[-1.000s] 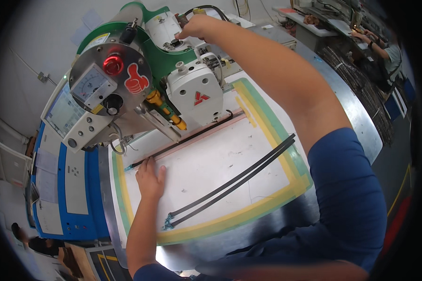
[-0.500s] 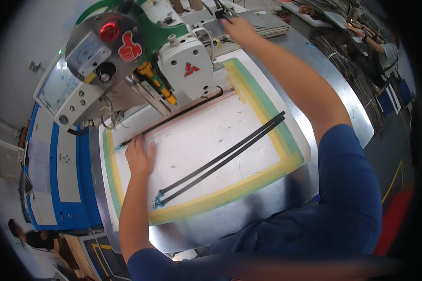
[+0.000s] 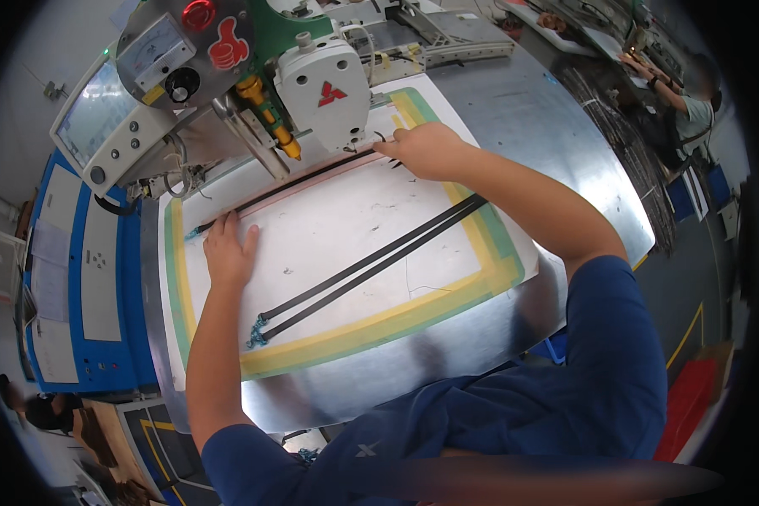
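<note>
A long black strap lies in a slot under the sewing machine's head, blue-green threads at its left end. My left hand rests flat beside that end, fingers spread with the tips at the strap's edge. At the other end my right hand is closed, thumb and forefinger pinching the strap. A small dark pointed piece shows under its palm; I cannot make out what it is. Two more black straps lie side by side on the white board, with blue-green thread tufts at their near-left ends.
Green and yellow tape borders the board on a metal table. The white machine head and a yellow cylinder hang over the far side. A control screen stands left. Another person sits at the far right.
My right hand has come from the back of the machine down to the strap's right end. The left hand keeps its place on the board. The view has shifted slightly.
</note>
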